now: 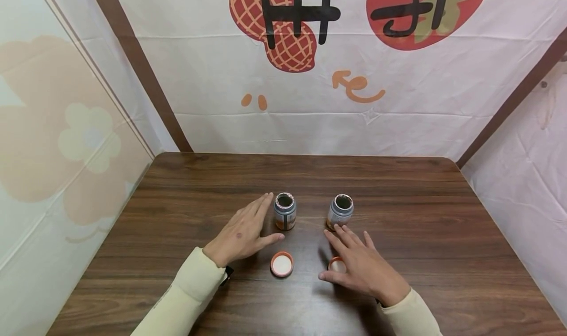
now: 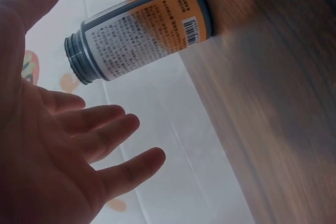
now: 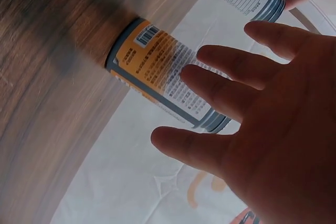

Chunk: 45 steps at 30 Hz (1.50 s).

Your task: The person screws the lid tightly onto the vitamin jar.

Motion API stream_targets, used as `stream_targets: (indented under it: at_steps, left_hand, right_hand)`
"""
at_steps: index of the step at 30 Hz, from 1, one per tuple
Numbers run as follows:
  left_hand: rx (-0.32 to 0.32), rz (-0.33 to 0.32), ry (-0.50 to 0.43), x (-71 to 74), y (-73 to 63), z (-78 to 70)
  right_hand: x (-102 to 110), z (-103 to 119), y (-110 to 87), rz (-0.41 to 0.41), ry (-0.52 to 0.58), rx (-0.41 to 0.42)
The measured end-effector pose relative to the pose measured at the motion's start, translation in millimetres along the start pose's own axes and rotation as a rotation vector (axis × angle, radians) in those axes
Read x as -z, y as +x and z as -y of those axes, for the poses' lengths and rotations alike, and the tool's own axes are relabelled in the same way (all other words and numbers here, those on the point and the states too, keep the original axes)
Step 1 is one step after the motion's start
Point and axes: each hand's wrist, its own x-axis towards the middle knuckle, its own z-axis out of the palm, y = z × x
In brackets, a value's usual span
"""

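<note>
Two small grey bottles with orange-and-white printed labels stand upright and uncapped on the table. Beside the left bottle [image 1: 285, 219] [image 2: 149, 30], my left hand [image 1: 242, 232] [image 2: 63, 135] has its fingers extended and holds nothing. My right hand [image 1: 359, 263] [image 3: 278, 108] spreads its fingers near the right bottle [image 1: 341, 213] [image 3: 144, 59]; its fingertips overlap the bottle's lower part in the head view, and I cannot tell if they touch. An orange-rimmed lid [image 1: 282, 265] lies inside up before the left bottle. A second lid [image 1: 335, 263] is partly hidden by my right hand.
The dark wood-grain table [image 1: 186, 198] has rounded far corners. Behind it hangs a white printed cloth [image 1: 204, 80], and further cloth walls [image 1: 44, 228] flank both sides.
</note>
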Motion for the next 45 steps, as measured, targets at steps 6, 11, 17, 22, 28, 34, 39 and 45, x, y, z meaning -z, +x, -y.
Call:
stream_targets:
  at_steps: [6,11,17,22,28,34,39,45]
  left_hand:
    - [0.012,0.0,-0.044,-5.0,2.0,2.6]
    - [-0.012,-0.028,-0.047,-8.2,4.9,4.4]
    - [-0.003,-0.03,-0.064,-11.7,6.7,4.6]
    - [0.012,-0.018,-0.092,-14.8,7.7,4.6]
    - [0.033,-0.005,-0.114,-16.7,8.6,5.3]
    - [0.033,-0.013,-0.12,-17.7,11.3,5.6]
    - [0.031,-0.036,-0.12,-18.5,14.2,5.7]
    - [0.028,-0.063,-0.129,-19.7,17.1,5.3]
  right_hand:
    - [-4.5,5.3,3.7,0.027,-0.013,0.02]
    - [-6.7,9.4,6.5,0.042,-0.015,0.03]
    - [-9.1,12.2,8.8,0.072,-0.007,0.027]
    - [-11.9,13.6,10.5,0.07,-0.015,0.039]
    - [-16.0,15.7,13.7,0.075,-0.018,0.072]
    - [-22.0,18.5,17.4,0.061,-0.052,0.135]
    - [-25.8,22.1,19.9,0.029,-0.077,0.179]
    - [-31.8,25.9,24.2,0.018,-0.092,0.209]
